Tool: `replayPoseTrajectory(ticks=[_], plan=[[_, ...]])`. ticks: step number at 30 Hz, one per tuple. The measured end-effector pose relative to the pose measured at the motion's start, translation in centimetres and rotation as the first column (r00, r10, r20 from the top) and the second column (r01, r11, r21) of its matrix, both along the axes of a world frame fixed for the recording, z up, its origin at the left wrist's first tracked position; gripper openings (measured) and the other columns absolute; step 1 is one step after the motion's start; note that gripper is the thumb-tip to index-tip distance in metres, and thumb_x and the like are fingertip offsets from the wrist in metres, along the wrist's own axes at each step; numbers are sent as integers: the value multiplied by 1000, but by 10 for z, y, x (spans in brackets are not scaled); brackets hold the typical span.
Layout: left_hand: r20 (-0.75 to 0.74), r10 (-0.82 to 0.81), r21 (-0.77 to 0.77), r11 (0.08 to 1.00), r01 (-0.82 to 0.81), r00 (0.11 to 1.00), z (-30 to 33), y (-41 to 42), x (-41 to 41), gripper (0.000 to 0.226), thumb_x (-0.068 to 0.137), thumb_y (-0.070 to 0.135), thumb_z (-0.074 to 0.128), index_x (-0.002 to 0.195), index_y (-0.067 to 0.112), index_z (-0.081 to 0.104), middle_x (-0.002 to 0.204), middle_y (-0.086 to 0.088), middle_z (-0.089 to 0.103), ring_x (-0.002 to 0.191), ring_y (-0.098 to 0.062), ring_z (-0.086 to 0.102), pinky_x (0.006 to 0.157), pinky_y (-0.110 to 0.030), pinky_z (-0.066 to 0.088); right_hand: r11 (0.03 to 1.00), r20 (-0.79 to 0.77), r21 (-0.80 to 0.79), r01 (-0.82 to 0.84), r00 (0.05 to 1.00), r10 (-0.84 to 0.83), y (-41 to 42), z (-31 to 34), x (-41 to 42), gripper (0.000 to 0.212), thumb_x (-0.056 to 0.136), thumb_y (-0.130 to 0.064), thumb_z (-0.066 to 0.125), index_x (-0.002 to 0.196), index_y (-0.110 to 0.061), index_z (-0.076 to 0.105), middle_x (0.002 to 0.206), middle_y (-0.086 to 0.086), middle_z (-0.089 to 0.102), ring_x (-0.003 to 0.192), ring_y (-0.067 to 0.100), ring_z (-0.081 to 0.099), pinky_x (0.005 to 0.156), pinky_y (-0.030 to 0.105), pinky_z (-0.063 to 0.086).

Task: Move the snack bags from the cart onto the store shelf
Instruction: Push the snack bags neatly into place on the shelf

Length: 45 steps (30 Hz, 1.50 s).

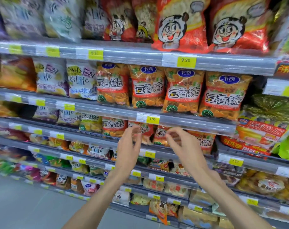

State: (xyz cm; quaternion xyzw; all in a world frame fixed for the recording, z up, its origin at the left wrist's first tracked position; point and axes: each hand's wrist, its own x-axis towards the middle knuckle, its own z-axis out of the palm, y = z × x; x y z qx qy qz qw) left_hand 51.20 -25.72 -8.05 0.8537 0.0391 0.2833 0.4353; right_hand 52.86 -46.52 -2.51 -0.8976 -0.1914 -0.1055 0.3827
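Note:
Both my hands are raised in front of the store shelf, a little below its 3.90 price tag. My left hand and my right hand have loosely curled fingers and hold nothing. Behind them, on the shelf below, stand small orange snack bags with a red band. A row of larger orange snack bags of the same kind fills the shelf above. The cart is out of view.
Big red bags with a cartoon face stand on the top shelf. White and purple chip bags sit to the left. Green and red packs fill the right-hand bay. Grey floor lies at lower left.

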Motion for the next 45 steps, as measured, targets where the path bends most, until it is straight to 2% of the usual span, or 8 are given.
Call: replayPoseTrajectory(ticks=[5,11,16,23,28,32,38,45], plan=[[211,47,108,992,-71,976,34,48,8,39,110,29,52,149,24,50,149,9,51,138,-9,49,111,-42,47,997,143,23,-74,987,70,51,32,7,48,107,-41,57,152,-27,53,152,-12,56,138,4,52,115,27,43],[235,24,252,964,-85,972,64,107,49,68,108,35,56,166,23,22,175,2,11,162,-20,8,128,-53,22,1000,280,-7,15,960,-12,109,40,38,64,110,-34,54,167,-25,26,174,-7,25,161,8,18,131,33,19],[161,-23,384,923,-41,987,74,141,82,78,105,49,55,167,31,10,176,-4,0,162,-26,-4,130,-55,9,972,369,-94,214,914,-166,139,28,71,68,111,-32,49,169,-23,14,177,7,11,164,23,8,133,44,13],[165,17,506,857,-99,986,60,153,111,76,104,51,54,166,31,15,172,-15,8,160,-41,4,126,-65,10,839,536,-249,483,790,-296,157,13,99,66,109,-25,50,168,-20,19,174,24,14,162,41,14,129,61,17],[165,45,494,861,-122,985,56,144,118,75,105,48,54,166,32,13,173,-17,4,159,-45,4,126,-64,17,827,572,-240,508,762,-302,166,10,108,65,111,-28,50,168,-22,21,176,21,7,162,39,12,122,52,34],[174,83,511,844,-162,981,59,140,121,71,106,49,51,166,28,19,173,-19,6,158,-47,7,123,-68,20,806,571,-197,558,734,-368,175,11,111,67,105,-31,60,165,-28,31,170,20,22,151,40,28,107,51,43],[238,37,607,774,-179,970,57,153,118,75,105,53,52,167,27,19,174,-19,4,160,-44,-1,123,-70,12,801,690,-263,538,685,-234,165,12,119,67,107,-33,56,167,-25,29,173,23,17,160,43,20,127,65,18],[176,-9,671,733,-113,984,63,159,132,72,107,50,49,166,23,19,174,-19,-6,159,-45,-9,123,-70,12,780,667,-305,547,707,-235,185,11,136,68,111,-43,44,169,-21,17,174,21,0,161,46,9,125,70,16]])
